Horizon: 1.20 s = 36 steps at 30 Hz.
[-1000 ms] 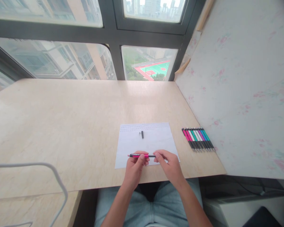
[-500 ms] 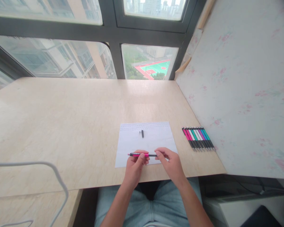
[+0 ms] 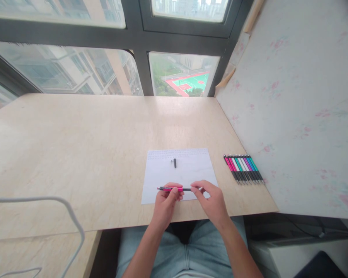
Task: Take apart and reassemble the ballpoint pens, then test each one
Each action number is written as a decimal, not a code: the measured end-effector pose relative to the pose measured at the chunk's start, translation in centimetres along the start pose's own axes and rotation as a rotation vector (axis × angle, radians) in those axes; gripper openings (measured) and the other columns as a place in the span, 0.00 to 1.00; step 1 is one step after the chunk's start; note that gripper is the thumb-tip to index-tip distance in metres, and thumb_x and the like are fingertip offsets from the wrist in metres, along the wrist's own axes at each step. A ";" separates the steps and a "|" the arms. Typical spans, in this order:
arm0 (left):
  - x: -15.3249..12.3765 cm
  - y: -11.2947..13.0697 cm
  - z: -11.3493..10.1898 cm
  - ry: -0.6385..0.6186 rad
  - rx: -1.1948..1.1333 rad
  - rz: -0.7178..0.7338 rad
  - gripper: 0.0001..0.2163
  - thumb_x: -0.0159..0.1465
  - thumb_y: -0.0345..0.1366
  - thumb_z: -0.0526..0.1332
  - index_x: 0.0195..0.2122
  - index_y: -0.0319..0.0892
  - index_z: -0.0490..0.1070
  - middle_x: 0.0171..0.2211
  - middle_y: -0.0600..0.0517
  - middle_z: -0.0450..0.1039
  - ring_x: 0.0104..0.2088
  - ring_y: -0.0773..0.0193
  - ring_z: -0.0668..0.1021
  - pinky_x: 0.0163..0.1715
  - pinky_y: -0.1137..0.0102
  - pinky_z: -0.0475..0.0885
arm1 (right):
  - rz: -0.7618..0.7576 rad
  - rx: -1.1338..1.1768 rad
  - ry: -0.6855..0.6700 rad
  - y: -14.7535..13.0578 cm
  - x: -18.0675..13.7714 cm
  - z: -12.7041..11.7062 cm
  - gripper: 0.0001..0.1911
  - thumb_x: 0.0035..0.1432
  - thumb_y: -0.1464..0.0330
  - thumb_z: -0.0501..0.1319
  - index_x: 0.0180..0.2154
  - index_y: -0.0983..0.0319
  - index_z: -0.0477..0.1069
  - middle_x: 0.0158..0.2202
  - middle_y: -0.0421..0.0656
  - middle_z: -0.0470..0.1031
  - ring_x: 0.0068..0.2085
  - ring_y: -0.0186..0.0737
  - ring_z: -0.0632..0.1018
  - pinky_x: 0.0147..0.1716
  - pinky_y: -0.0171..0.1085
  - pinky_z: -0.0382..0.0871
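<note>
Above the lower part of a sheet of paper (image 3: pixel 156 173), my left hand (image 3: pixel 166 200) holds a pink and black pen (image 3: pixel 169 189) level, its push-button end pointing left. A thin black refill (image 3: pixel 187 189) sticks out of the pen's right end. My right hand (image 3: pixel 210 199) pinches the far end of this refill between thumb and forefinger, and the fingers partly hide it. On the paper beyond my hands lie a black pen grip (image 3: pixel 174 163) and, just left of it, a small metal pen tip (image 3: pixel 171 161).
Several pens (image 3: pixel 243 170) in pink, white, green, purple and blue lie in a neat row at the right, near the flowered wall (image 3: pixel 301 116). A grey cable (image 3: pixel 69 212) loops over the table (image 3: pixel 75 146) at the left. Windows stand behind the table.
My right hand has shifted very slightly to the right along the refill's line. The left hand keeps its hold on the pen, and the loose parts stay put.
</note>
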<state>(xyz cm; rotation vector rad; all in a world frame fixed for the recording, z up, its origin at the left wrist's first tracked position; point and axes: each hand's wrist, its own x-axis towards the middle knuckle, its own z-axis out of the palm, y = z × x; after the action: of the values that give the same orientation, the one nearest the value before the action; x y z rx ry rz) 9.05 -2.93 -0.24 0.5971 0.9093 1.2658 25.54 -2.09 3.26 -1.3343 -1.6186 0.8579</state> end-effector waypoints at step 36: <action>0.0 0.5 0.4 0.040 -0.082 -0.031 0.09 0.60 0.39 0.66 0.35 0.37 0.77 0.26 0.51 0.74 0.27 0.69 0.72 0.29 0.73 0.66 | 0.139 0.008 -0.026 -0.5 0.2 -0.6 0.09 0.60 0.62 0.60 0.36 0.61 0.75 0.33 0.44 0.78 0.33 0.40 0.77 0.33 0.36 0.72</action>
<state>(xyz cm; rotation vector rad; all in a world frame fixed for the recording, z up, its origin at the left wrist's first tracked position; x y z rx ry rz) 9.12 -2.79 0.40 0.4930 0.8927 1.2846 25.93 -2.02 3.98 -1.4484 -1.5553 0.9669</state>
